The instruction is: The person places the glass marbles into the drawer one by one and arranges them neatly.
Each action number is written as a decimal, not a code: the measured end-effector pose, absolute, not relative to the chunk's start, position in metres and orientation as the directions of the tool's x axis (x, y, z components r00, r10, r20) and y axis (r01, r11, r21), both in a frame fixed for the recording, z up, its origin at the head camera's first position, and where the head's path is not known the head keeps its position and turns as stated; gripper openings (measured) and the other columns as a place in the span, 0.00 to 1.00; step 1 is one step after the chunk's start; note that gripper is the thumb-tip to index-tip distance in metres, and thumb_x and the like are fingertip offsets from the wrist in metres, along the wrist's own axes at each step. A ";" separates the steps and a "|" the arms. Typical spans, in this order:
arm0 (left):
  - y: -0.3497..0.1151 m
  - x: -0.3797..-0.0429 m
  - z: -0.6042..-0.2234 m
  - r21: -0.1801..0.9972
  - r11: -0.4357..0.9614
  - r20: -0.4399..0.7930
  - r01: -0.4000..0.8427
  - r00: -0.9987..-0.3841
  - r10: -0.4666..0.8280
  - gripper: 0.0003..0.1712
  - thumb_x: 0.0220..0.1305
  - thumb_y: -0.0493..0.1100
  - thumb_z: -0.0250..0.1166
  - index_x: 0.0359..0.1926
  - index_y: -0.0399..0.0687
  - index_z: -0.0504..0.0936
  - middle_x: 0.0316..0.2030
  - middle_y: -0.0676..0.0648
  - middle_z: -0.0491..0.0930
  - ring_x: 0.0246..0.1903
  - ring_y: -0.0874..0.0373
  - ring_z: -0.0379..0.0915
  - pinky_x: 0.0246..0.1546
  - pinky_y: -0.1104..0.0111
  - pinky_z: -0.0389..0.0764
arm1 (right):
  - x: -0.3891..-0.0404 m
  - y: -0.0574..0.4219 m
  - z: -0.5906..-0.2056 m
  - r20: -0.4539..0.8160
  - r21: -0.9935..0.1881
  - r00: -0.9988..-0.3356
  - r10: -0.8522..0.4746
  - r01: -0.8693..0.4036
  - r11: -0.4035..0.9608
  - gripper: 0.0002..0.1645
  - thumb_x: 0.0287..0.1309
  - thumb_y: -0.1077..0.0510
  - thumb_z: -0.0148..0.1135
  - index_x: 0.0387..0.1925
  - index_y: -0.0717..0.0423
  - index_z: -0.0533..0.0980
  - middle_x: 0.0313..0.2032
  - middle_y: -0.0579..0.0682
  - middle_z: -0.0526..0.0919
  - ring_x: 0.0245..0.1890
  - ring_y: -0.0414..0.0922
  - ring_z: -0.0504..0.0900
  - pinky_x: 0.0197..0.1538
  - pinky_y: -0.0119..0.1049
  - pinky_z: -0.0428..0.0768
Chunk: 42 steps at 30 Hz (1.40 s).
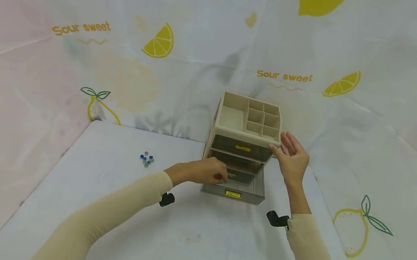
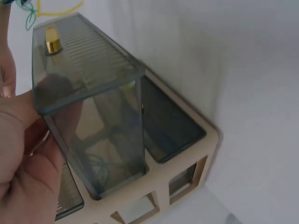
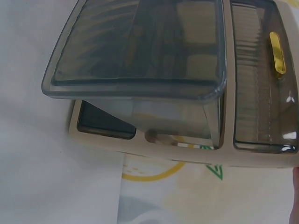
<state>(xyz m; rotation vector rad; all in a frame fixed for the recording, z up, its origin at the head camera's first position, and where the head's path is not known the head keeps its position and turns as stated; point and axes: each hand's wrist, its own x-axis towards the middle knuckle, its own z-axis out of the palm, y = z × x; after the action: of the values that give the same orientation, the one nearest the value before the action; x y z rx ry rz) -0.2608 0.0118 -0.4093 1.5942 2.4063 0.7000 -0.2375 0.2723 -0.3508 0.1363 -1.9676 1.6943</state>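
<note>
A beige desktop drawer organizer [image 1: 213, 129] stands at the back of the table, its smoky see-through middle drawer [image 1: 258, 184] pulled out. My left hand [image 1: 209, 171] reaches over that drawer's left side with curled fingers. Between its thumb and fingers a small clear glass bead [image 1: 220, 182] glints, mostly covered by the fingers. At the organizer's upper right corner, my right hand [image 1: 293, 160] rests with the thumb on the front edge and straight fingers along the side. Several blue and clear glass beads [image 1: 145, 160] lie in a loose cluster on the table to the left.
The closed top drawer [image 1: 224, 144] has a gold handle [image 1: 243, 148]. Above it is a divided tray [image 1: 232, 117] with one large and several small compartments. A lemon-print cloth [image 1: 195, 76] hangs right behind the white-covered table [image 1: 187, 240].
</note>
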 end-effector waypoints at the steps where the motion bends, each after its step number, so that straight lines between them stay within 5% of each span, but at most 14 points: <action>1: 0.013 -0.261 -0.408 0.456 0.325 0.083 0.829 -0.404 0.911 0.08 0.63 0.31 0.65 0.41 0.44 0.87 0.39 0.51 0.83 0.39 0.63 0.78 0.40 0.80 0.76 | -0.238 0.272 -0.351 0.453 -0.889 -0.852 0.263 -0.409 0.206 0.39 0.46 0.74 0.72 0.61 0.74 0.68 0.57 0.70 0.74 0.60 0.60 0.73 0.57 0.37 0.75; 10: 0.024 -0.261 -0.394 0.360 0.469 -0.173 0.806 -0.436 0.883 0.15 0.62 0.26 0.63 0.40 0.47 0.89 0.36 0.52 0.85 0.36 0.61 0.80 0.35 0.76 0.78 | -0.238 0.274 -0.353 0.459 -0.887 -0.849 0.263 -0.421 0.191 0.39 0.46 0.75 0.72 0.61 0.75 0.68 0.57 0.71 0.74 0.59 0.62 0.73 0.57 0.36 0.75; 15: 0.028 -0.260 -0.389 0.335 0.521 -0.279 0.785 -0.446 0.851 0.23 0.60 0.21 0.58 0.17 0.51 0.75 0.17 0.56 0.65 0.20 0.64 0.57 0.21 0.73 0.61 | -0.239 0.273 -0.352 0.445 -0.894 -0.857 0.259 -0.407 0.188 0.39 0.46 0.75 0.72 0.61 0.75 0.68 0.57 0.71 0.74 0.59 0.62 0.73 0.56 0.36 0.76; 19: 0.031 -0.260 -0.386 0.293 0.537 -0.330 0.791 -0.443 0.833 0.27 0.59 0.20 0.56 0.13 0.52 0.65 0.15 0.55 0.57 0.19 0.63 0.50 0.19 0.72 0.55 | -0.239 0.272 -0.351 0.443 -0.894 -0.857 0.262 -0.404 0.192 0.39 0.45 0.75 0.72 0.61 0.75 0.68 0.57 0.71 0.74 0.59 0.62 0.73 0.56 0.37 0.76; 27: 0.038 -0.259 -0.384 0.249 0.564 -0.392 0.787 -0.451 0.802 0.27 0.62 0.21 0.55 0.13 0.51 0.66 0.14 0.54 0.55 0.18 0.63 0.48 0.18 0.71 0.54 | -0.237 0.271 -0.349 0.446 -0.893 -0.854 0.266 -0.409 0.187 0.39 0.45 0.76 0.72 0.61 0.75 0.68 0.57 0.71 0.74 0.59 0.62 0.73 0.56 0.37 0.75; 33: 0.037 -0.259 -0.386 0.254 0.577 -0.355 0.776 -0.480 0.802 0.22 0.62 0.23 0.57 0.17 0.49 0.77 0.17 0.54 0.65 0.20 0.63 0.56 0.20 0.72 0.61 | -0.238 0.271 -0.352 0.449 -0.891 -0.857 0.254 -0.411 0.192 0.40 0.46 0.75 0.71 0.62 0.75 0.67 0.58 0.71 0.73 0.59 0.62 0.73 0.57 0.37 0.75; 37: 0.034 -0.260 -0.391 0.314 0.566 -0.274 0.762 -0.498 0.823 0.18 0.61 0.23 0.59 0.30 0.48 0.87 0.29 0.54 0.80 0.28 0.63 0.71 0.29 0.74 0.75 | -0.245 0.277 -0.360 0.448 -0.893 -0.854 0.264 -0.415 0.173 0.40 0.45 0.75 0.73 0.62 0.73 0.68 0.58 0.70 0.73 0.59 0.60 0.74 0.57 0.36 0.75; 42: 0.032 -0.262 -0.398 0.382 0.505 -0.176 0.774 -0.475 0.862 0.15 0.61 0.26 0.62 0.39 0.47 0.89 0.38 0.51 0.85 0.36 0.62 0.77 0.37 0.74 0.79 | -0.251 0.284 -0.370 0.458 -0.889 -0.845 0.275 -0.429 0.161 0.41 0.45 0.73 0.74 0.62 0.70 0.69 0.58 0.67 0.75 0.59 0.58 0.75 0.56 0.34 0.75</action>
<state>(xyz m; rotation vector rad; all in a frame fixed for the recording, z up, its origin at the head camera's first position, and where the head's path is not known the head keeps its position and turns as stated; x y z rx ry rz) -0.2615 0.0320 -0.3976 1.3643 2.4077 0.3566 -0.2511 0.2839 -0.3700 0.1459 -1.9146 1.7371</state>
